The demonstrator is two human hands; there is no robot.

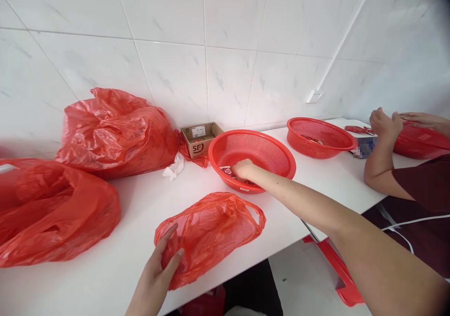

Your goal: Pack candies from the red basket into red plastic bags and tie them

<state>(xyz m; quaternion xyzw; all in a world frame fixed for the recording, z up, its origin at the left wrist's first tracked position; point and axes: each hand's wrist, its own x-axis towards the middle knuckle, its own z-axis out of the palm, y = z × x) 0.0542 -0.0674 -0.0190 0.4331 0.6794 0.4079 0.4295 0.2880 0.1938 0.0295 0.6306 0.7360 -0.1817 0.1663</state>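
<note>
The right hand point(243, 169) is inside the red colander point(262, 149), at some small packets point(227, 170) — fingers hidden, so I cannot tell its grip. Before the colander lies a red bag point(214, 227); the left hand point(155, 268) (thumb and fingers apart) touches its edge.

A thin, translucent red plastic carrier bag point(211, 241) lies slack and crumpled, mouth spread, with one handle loop stretched out at its two o'clock. At one o'clock from it — just beside, apart — a round red plastic basin with perforated walls point(260, 142) stands upright. Small red-and-white patterned pieces point(228, 171) lie low inside, towards the basin's seven to eight o'clock — partly hidden, their print too small to read.
</note>
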